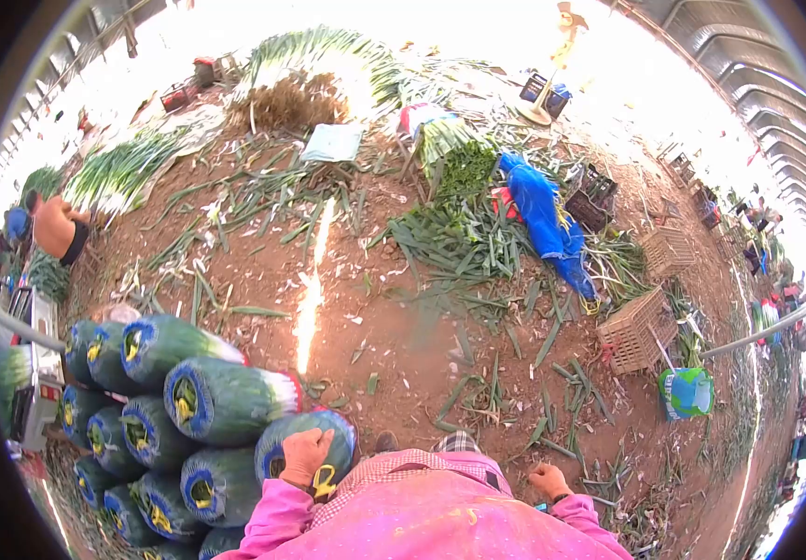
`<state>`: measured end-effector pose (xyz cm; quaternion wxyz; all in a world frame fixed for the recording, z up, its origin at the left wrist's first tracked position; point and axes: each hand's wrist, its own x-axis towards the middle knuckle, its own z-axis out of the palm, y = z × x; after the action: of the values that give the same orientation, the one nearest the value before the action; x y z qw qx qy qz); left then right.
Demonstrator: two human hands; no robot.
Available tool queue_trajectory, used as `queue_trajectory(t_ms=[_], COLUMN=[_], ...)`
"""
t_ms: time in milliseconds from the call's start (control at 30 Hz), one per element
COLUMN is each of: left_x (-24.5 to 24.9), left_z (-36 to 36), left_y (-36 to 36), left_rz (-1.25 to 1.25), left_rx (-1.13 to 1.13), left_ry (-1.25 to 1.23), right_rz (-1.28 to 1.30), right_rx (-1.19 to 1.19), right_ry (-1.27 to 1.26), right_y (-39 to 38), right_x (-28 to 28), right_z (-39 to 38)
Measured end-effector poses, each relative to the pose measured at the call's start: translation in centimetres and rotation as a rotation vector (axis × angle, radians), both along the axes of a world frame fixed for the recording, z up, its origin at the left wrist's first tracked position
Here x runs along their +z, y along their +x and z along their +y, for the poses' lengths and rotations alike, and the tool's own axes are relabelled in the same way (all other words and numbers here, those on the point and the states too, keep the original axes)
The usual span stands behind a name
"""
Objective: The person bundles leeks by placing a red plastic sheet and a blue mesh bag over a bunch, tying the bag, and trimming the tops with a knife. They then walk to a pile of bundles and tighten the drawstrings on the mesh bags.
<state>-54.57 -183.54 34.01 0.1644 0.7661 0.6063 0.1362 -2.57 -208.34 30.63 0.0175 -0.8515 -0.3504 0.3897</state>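
My left hand (306, 454) is closed at the near end of a green bundle in blue netting (340, 437); its fingers are curled, and what they grip is too small to make out. Yellow ties hang by that wrist. Low on the right, my right hand (548, 480) has its fingers curled in beside my body, over the soil, and whatever it may hold is hidden. More wrapped bundles (226, 401) lie stacked to the left of my left hand, with yellow ties at their blue ends.
Loose green leaves (459, 233) lie piled on the soil ahead, beside a blue sheet (543, 210). Wicker baskets (638, 329) and a green and white bucket (686, 392) stand right. Long leeks (128, 168) lie back left, near a bending person (54, 227).
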Motion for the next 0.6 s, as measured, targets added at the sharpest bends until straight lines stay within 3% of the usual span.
queue_trajectory(t_ms=[233,367,433,467,567,600], left_x=[-1.0,-3.5,-3.1,-3.0,-4.3,-4.7], left_z=[17.8,26.5,29.8,32.5,39.2,40.7], left_y=[8.4,14.7,15.4,15.7,12.9,11.1], left_rz=[-0.09,0.022,0.144,0.196,0.33,0.323], left_rx=[-0.082,-0.231,-0.215,-0.202,-0.025,0.053], left_ry=[0.042,-0.078,-0.241,-0.301,-0.403,-0.408], right_rz=[0.092,0.037,0.021,0.132,0.146,0.072], right_rx=[-0.09,-0.058,-0.035,-0.203,-0.031,-0.031], right_ry=[-0.219,-0.291,-0.367,-0.045,-0.06,0.102], right_y=[2.3,6.6,7.3,8.7,12.2,13.7], right_x=[-7.7,-16.6,-17.7,-16.6,-9.5,-9.0], right_z=[1.1,9.5,12.3,16.8,36.0,40.8])
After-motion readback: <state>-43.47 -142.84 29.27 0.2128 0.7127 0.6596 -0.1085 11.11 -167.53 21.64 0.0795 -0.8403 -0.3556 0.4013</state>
